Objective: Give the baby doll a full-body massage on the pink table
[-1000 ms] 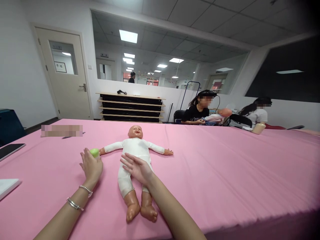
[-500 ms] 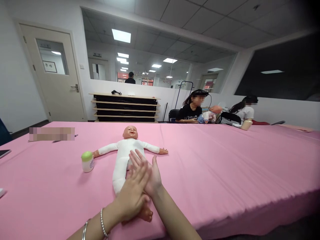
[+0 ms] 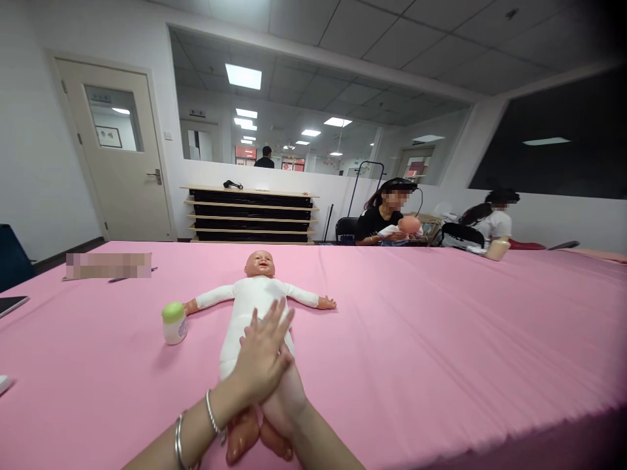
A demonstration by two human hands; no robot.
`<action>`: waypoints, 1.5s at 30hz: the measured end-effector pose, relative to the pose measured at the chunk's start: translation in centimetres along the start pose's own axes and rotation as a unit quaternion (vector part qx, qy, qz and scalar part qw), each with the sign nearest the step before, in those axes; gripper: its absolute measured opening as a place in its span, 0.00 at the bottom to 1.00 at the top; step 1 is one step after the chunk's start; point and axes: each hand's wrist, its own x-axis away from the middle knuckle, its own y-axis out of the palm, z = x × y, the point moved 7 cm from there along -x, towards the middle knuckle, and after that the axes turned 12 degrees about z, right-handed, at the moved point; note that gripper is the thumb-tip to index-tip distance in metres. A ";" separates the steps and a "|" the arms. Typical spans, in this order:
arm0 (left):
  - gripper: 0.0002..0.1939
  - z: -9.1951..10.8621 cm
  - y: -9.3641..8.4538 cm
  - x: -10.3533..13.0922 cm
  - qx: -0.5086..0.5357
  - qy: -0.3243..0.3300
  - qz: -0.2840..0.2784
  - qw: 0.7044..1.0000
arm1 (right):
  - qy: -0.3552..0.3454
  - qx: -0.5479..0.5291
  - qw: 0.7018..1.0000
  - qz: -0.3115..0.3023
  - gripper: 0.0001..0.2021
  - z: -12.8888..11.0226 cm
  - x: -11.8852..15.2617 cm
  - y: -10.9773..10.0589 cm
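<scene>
From where I'm standing, the baby doll with a white cloth body and shiny tan plastic head, hands and feet (image 3: 247, 307) is lying face up on the smooth pink tablecloth (image 3: 416, 339), its head pointing away from the person and its arms spreading wide. The person's left hand (image 3: 263, 365) is lying across the right hand (image 3: 288, 395), the two touching, with the left fingers stretching out straight and the right ones mostly hiding beneath. Neither hand is gripping anything. Both are sitting in front of the doll's lower body in my line of sight, covering parts of its belly and legs, with its feet showing below the wrists; I cannot tell whether they are touching it. A beaded silver bracelet (image 3: 211, 412) and a smooth silver bangle (image 3: 178, 444) are circling the left wrist. Left of the hands and well apart from them, a small whitish jar with a rounded lime-green lid (image 3: 174, 324) is standing upright, just beside the doll's outstretched hand.
</scene>
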 end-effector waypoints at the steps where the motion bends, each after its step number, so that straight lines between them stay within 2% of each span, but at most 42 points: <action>1: 0.31 -1.5 -0.4 -0.9 -0.011 -0.024 0.003 1.000 | 0.024 -0.021 0.999 -0.028 0.37 -0.2 0.1 0.2; 3: 0.30 -5.7 -1.2 -2.4 -0.023 -0.115 0.032 0.993 | 0.071 -0.066 0.991 -0.091 0.35 -1.2 -0.5 0.3; 4: 0.31 -7.8 -1.3 -2.8 -0.018 -0.164 0.036 0.986 | 0.066 -0.058 0.990 -0.109 0.33 -1.8 -1.4 -0.2; 6: 0.30 -10.7 -0.4 -3.0 0.005 -0.200 0.008 0.980 | -0.008 0.088 0.991 -0.101 0.29 -2.6 -4.5 -1.7; 8: 0.28 -12.1 1.4 -2.8 0.016 -0.190 -0.048 0.981 | -0.056 0.209 0.976 -0.036 0.31 -2.2 -8.5 -3.7; 9: 0.27 -12.6 2.4 -2.4 0.016 -0.183 -0.077 0.980 | -0.065 0.252 0.965 -0.031 0.35 -1.4 -10.1 -4.2; 10: 0.26 -13.0 3.4 -1.9 0.015 -0.181 -0.104 0.978 | -0.065 0.294 0.952 -0.050 0.37 -0.4 -11.5 -4.4; 11: 0.26 -13.4 4.2 -1.4 0.016 -0.183 -0.126 0.975 | -0.063 0.330 0.940 -0.066 0.35 0.7 -12.4 -4.6; 14: 0.27 -14.9 5.7 0.4 0.026 -0.212 -0.161 0.964 | -0.065 0.394 0.913 -0.085 0.30 2.6 -13.1 -5.7; 17: 0.30 -16.6 5.0 1.3 -0.027 -0.275 -0.154 0.949 | -0.041 0.408 0.911 -0.040 0.32 2.6 -12.6 -7.8; 20: 0.29 -16.7 2.9 0.0 -0.116 -0.304 -0.109 0.939 | -0.037 0.409 0.912 0.004 0.37 1.2 -13.1 -8.9; 22: 0.26 -15.5 2.0 -2.1 -0.141 -0.279 -0.062 0.948 | -0.090 0.405 0.910 0.003 0.34 0.0 -14.1 -7.9; 24: 0.26 -14.0 2.4 -4.0 -0.120 -0.228 -0.043 0.965 | -0.152 0.388 0.909 -0.019 0.29 -0.5 -15.4 -6.0; 26: 0.27 -13.4 4.1 -4.6 -0.087 -0.206 -0.077 0.972 | -0.169 0.384 0.907 -0.040 0.27 0.3 -16.4 -4.7; 29: 0.29 -14.3 6.7 -3.3 -0.037 -0.225 -0.161 0.960 | -0.122 0.437 0.889 -0.059 0.27 2.7 -16.9 -5.0; 32: 0.30 -15.9 7.2 -1.5 -0.026 -0.242 -0.192 0.951 | -0.082 0.512 0.849 -0.103 0.31 4.0 -15.7 -6.9; 35: 0.32 -17.7 5.8 -0.2 -0.064 -0.295 -0.162 0.940 | -0.063 0.542 0.830 -0.113 0.36 3.3 -14.3 -9.2; 38: 0.28 -19.0 3.5 -0.2 -0.135 -0.345 -0.071 0.926 | -0.090 0.539 0.835 -0.063 0.32 1.3 -14.2 -10.2; 40: 0.24 -18.7 2.6 -1.4 -0.147 -0.316 -0.006 0.937 | -0.125 0.526 0.841 -0.009 0.25 0.1 -15.1 -9.6; 41: 0.23 -18.2 2.9 -2.3 -0.125 -0.274 0.007 0.954 | -0.147 0.516 0.844 0.009 0.22 -0.3 -15.6 -8.8; 43: 0.23 -16.8 4.4 -3.9 -0.040 -0.179 -0.019 0.983 | -0.190 0.502 0.843 0.009 0.21 -0.3 -16.7 -6.7; 45: 0.26 -16.1 6.5 -4.5 0.028 -0.138 -0.080 0.987 | -0.184 0.522 0.832 -0.028 0.23 1.0 -17.7 -4.9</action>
